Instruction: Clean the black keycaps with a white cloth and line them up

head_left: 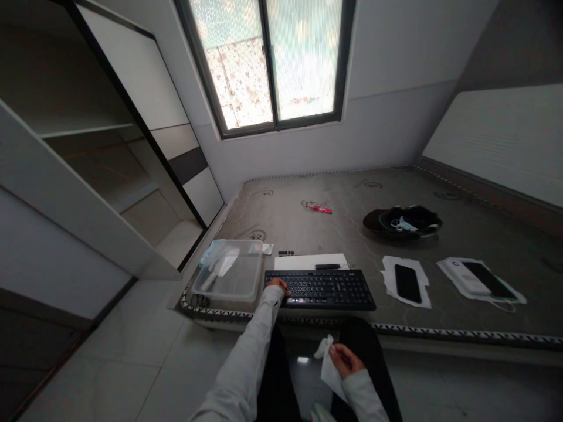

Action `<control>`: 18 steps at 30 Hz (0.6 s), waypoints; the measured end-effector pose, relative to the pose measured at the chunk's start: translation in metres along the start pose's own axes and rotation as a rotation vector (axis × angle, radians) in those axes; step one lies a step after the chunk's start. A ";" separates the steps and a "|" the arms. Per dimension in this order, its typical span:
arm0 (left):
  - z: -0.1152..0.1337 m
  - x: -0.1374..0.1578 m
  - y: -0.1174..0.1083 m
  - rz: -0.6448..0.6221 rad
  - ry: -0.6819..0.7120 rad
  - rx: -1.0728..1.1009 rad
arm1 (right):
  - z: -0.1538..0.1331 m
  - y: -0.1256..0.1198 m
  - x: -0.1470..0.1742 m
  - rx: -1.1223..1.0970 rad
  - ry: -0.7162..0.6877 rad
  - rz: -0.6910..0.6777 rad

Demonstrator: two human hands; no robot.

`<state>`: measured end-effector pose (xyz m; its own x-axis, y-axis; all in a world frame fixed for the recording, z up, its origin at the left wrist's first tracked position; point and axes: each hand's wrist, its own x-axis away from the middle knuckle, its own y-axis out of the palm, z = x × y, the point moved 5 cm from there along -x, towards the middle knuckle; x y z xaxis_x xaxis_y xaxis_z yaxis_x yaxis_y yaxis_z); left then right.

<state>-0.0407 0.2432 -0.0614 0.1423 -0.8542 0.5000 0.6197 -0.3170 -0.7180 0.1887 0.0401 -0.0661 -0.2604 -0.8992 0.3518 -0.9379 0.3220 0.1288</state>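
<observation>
A black keyboard (329,290) lies along the front edge of the mattress. My left hand (278,286) rests on its left end with fingers curled against the keys; anything inside those fingers is too small to make out. Below the keyboard, above my lap, my right hand (346,359) pinches a crumpled white tissue (332,375). Behind the keyboard is a white sheet (303,262) with a black pen-like tool (328,266) on it. Several small black pieces (285,253), perhaps keycaps, sit just beyond the sheet.
Left of the keyboard stands a clear plastic box (250,278) with a plastic bag inside. To the right lie a phone (407,283) on white paper, and a white device (470,278) beside another phone (492,280). Farther back are a black cap (407,223) and a red packet (319,208).
</observation>
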 end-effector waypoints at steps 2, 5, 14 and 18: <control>-0.004 -0.001 -0.004 0.012 0.007 0.029 | -0.001 -0.006 0.001 0.002 -0.005 0.004; -0.013 -0.001 -0.013 0.052 0.020 0.070 | -0.001 -0.015 0.001 -0.012 -0.009 0.040; -0.029 -0.001 -0.043 0.212 0.087 0.155 | 0.022 -0.024 -0.015 -0.073 0.069 0.101; -0.014 -0.013 -0.063 0.326 0.165 0.137 | 0.027 -0.019 -0.019 -0.077 0.026 0.172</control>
<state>-0.0922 0.2685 -0.0294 0.2303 -0.9593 0.1637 0.6614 0.0309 -0.7494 0.2050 0.0426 -0.1004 -0.4087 -0.8211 0.3985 -0.8593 0.4933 0.1350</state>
